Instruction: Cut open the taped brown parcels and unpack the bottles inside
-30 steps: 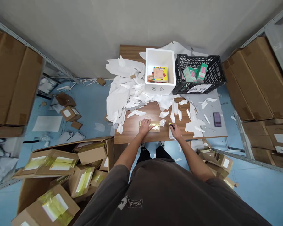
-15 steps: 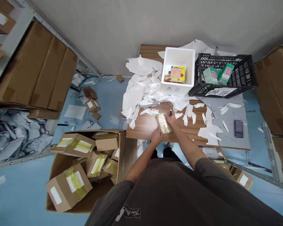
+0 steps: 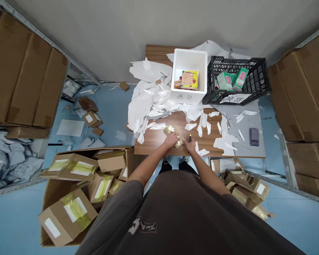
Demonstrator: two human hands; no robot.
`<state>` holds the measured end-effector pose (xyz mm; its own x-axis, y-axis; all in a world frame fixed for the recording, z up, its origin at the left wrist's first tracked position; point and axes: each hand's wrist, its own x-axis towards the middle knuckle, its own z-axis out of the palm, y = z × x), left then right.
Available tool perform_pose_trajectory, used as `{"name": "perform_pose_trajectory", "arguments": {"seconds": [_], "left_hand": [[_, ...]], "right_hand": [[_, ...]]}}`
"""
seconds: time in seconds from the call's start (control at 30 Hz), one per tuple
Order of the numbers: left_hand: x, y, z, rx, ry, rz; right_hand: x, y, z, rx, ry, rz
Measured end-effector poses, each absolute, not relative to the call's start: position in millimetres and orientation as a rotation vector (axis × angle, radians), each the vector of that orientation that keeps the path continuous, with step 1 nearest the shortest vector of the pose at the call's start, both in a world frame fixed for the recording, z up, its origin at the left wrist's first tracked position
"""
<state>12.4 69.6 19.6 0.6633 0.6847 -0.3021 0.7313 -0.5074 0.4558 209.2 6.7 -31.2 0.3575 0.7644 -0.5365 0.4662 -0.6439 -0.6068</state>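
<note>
My L hand (image 3: 171, 140) lies over the taped pkg (image 3: 169, 129), palm down, fingers draped across its top; can't tell if they're clamped on the edges or only pressing. My R hand (image 3: 190, 145) has its fingers closed round a dark cutter-like tool (image 3: 190, 137), yellow tip pointing away from the body; can't tell if its thumb side touches the pkg.

Pkg sits near the front edge of the wood-top table (image 3: 155, 141), approx in front of the body, set at a slant. Prob light, given the small size. Looks like card under shiny tape, so prob fairly stiff, maybe w/ some give in the middle. Tape face likely slick; wouldn't trust a fingertip-only hold. Best hold IMO: across the long sides, fingers well back from the tool tip. Contents unseen, so fragility unknown.

Around it: torn white paper (image 3: 140, 106) heaped to the left and rear, loose scraps (image 3: 202, 119) just beyond the tool, so the bare patch is tight. White tub (image 3: 188, 97) w/ small boxes and black crate (image 3: 211, 96) w/ green boxes stand behind, blocking the back. Pixelated item (image 3: 254, 137) at far right, clear of the hands. Big open carton (image 3: 49, 212) full of taped boxes on the floor, left.
</note>
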Motion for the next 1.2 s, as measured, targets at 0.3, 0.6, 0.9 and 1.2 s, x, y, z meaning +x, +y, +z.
{"name": "perform_pose_trajectory", "arguments": {"seconds": [0.3, 0.6, 0.9, 1.2], "left_hand": [[31.1, 28.8, 6.3, 2.169, 1.494, -0.128], [27.1, 34.9, 9.9, 2.100, 1.423, -0.073], [26.7, 35.9, 14.3, 2.092, 1.432, -0.148], [24.0, 36.6, 13.4, 2.090, 1.414, -0.136]], "right_hand": [[229.9, 47.8, -4.5, -2.017, -1.473, 1.216], [268.1, 32.9, 27.6, -1.836, -2.266, 1.459], [262.3, 67.4, 40.3, -1.766, -2.679, 1.263], [262.2, 62.5, 37.0, -1.787, -2.613, 1.410]]}}
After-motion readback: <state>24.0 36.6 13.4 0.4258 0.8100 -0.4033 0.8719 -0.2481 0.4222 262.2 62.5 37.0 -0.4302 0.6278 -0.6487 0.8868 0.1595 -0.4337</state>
